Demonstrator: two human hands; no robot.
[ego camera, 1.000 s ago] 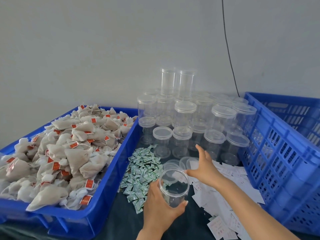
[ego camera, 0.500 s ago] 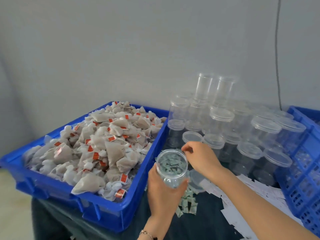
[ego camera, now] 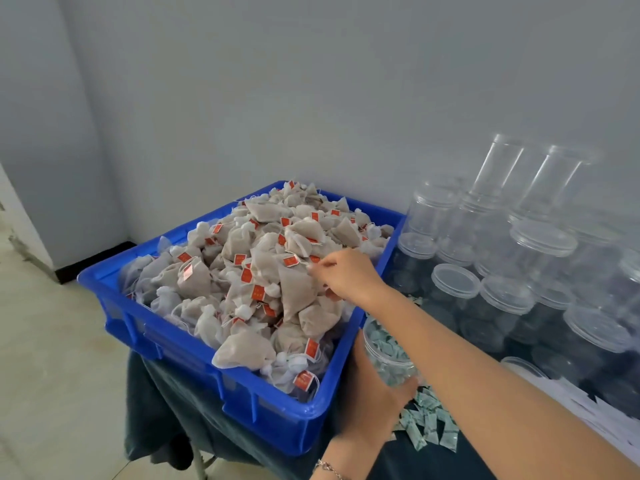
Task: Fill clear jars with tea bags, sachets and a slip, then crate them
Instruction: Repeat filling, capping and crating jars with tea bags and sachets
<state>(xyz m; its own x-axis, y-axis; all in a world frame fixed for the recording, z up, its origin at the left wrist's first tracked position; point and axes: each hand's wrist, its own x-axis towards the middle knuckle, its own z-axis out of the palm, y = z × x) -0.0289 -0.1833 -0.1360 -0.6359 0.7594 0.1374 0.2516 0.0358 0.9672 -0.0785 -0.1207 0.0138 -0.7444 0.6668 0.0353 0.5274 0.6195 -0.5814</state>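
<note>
1. A dark-clothed table [ego camera: 180,403] is set against a grey wall [ego camera: 311,81], above a beige floor [ego camera: 52,358].
2. An open clear jar [ego camera: 388,355] is gripped by the left hand [ego camera: 374,393] just beside the blue crate [ego camera: 263,410].
3. A tea bag [ego camera: 298,292] in the crate is pinched by the right hand [ego camera: 349,275].

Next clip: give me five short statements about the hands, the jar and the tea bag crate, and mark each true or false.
1. The right hand reaches into the blue crate of tea bags. True.
2. The left hand holds a jar with a lid screwed on. False: the clear jar in its grip has an open mouth.
3. The held jar is beside the crate's right wall, over the green sachets. True.
4. The crate is nearly empty. False: tea bags are heaped above its rim.
5. The stacked empty jars stand left of the crate. False: they stand to its right, by the wall.
</note>
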